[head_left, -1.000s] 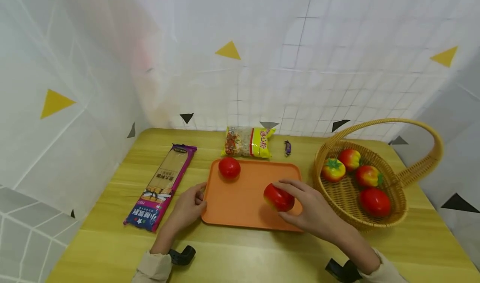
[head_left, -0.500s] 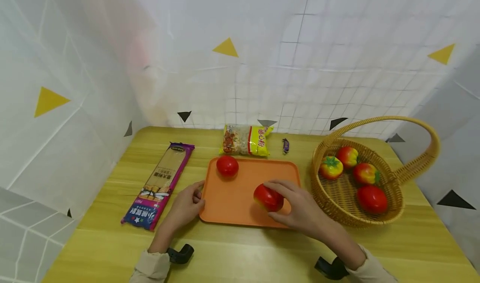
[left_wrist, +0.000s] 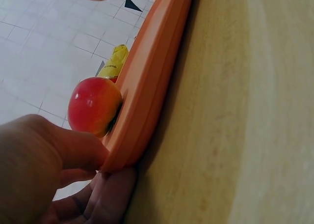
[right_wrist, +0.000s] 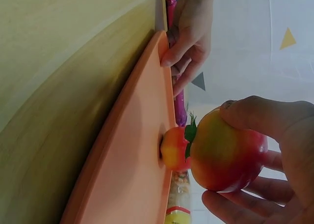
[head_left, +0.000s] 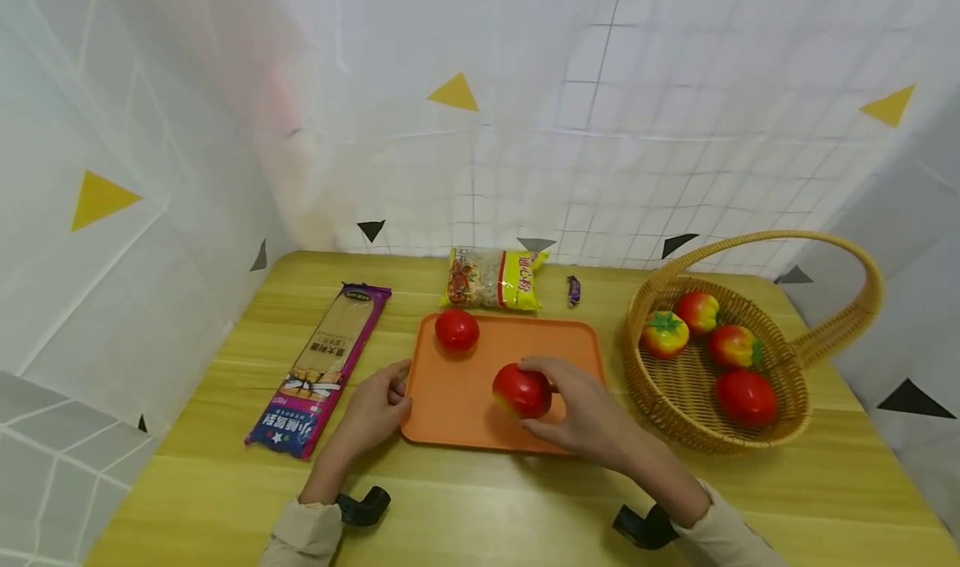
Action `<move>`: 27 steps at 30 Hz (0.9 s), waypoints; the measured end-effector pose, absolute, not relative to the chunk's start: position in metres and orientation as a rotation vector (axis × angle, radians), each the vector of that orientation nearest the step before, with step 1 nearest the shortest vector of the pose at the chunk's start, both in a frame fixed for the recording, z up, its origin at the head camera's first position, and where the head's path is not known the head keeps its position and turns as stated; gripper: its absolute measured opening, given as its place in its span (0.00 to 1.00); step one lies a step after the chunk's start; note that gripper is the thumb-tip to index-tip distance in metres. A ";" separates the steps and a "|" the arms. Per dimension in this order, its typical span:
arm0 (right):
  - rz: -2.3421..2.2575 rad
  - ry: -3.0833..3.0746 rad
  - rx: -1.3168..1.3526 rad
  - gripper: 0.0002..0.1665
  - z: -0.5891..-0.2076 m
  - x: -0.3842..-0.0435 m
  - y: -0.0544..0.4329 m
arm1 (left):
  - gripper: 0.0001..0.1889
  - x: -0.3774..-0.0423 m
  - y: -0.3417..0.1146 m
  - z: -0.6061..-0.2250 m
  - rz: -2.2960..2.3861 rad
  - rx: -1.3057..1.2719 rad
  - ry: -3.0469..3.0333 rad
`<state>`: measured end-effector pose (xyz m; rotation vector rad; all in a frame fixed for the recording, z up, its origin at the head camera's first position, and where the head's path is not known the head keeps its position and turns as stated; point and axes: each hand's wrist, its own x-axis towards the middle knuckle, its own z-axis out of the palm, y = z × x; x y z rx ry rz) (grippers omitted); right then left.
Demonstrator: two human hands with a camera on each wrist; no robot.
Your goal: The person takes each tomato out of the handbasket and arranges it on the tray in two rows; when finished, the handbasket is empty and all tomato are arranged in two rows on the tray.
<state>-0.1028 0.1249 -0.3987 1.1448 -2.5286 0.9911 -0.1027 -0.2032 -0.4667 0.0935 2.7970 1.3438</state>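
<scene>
An orange tray point(head_left: 450, 400) lies on the table, its left rim pinched by my left hand point(head_left: 375, 408). In the left wrist view, the thumb and fingers point(left_wrist: 81, 148) meet at the tray's edge. My right hand point(head_left: 588, 408) grips a red-and-yellow tomato point(head_left: 522, 390) over the middle of the tray. Its green leafy top point(right_wrist: 190, 134) faces down toward the tray in the right wrist view, where a gap shows between them. Another red tomato point(head_left: 457, 332) rests in the tray's back left corner.
A wicker basket point(head_left: 645, 388) with a tall handle holds several tomatoes point(head_left: 746, 398) at the right. A long noodle pack point(head_left: 318, 375) lies left of the tray. Behind it are a yellow food bag point(head_left: 495, 279) and a small purple candy point(head_left: 573, 290).
My right hand has carried the tomato leftward over the tray, away from the basket. My left hand stays at the tray's left rim.
</scene>
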 end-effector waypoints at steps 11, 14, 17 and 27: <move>0.972 -2.556 1.186 0.40 -0.397 -0.107 0.107 | 0.30 -0.102 -0.203 -0.465 1.353 0.074 2.782; 0.971 -2.551 1.211 0.40 -0.396 -0.107 0.104 | 0.31 -0.103 -0.202 -0.465 1.356 0.086 2.775; 0.976 -2.552 1.232 0.39 -0.396 -0.107 0.101 | 0.31 -0.103 -0.201 -0.465 1.359 0.093 2.771; 0.950 -2.586 1.280 0.38 -0.399 -0.110 0.087 | 0.31 -0.100 -0.202 -0.464 1.330 0.072 2.779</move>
